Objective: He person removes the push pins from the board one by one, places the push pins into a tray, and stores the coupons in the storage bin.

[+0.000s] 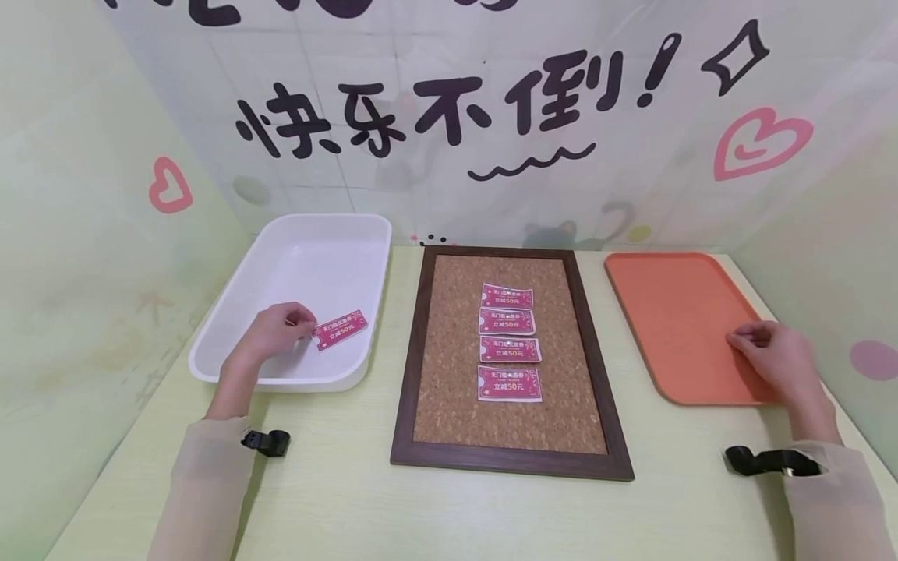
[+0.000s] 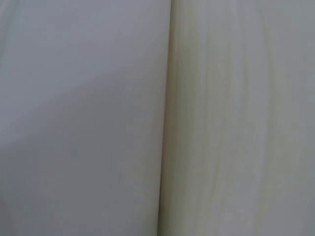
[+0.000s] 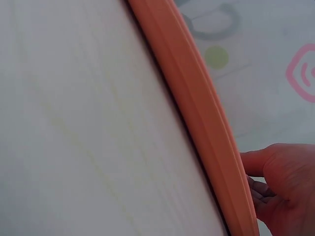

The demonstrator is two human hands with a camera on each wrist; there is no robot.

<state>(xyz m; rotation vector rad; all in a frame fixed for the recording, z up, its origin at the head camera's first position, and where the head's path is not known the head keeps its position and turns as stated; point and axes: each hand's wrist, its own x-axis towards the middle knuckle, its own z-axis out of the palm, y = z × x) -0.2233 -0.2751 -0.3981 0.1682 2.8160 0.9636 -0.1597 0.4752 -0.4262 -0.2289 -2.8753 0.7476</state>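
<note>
In the head view my left hand [image 1: 279, 331] is over the white tray [image 1: 231, 312], pinching a pink printed coupon [image 1: 340, 329] by its left end. The left wrist view shows only the tray's side and the tabletop, without the hand. My right hand [image 1: 775, 354] is at the right side of the orange tray [image 1: 680, 319], thumb and fingers bent toward each other. Whether anything small lies between those fingertips cannot be seen. From the right wrist, the hand [image 3: 290, 189] shows beyond the tray's rim [image 3: 197, 108], which partly hides the fingers.
Between the trays lies a cork board [image 1: 449, 421] in a dark brown frame [image 1: 512, 460]. Several pink coupons [image 1: 510, 384] run down its middle in a column, each with a small pale spot near the top. Behind the table [image 1: 337, 483] stands a printed backdrop [image 1: 435, 195].
</note>
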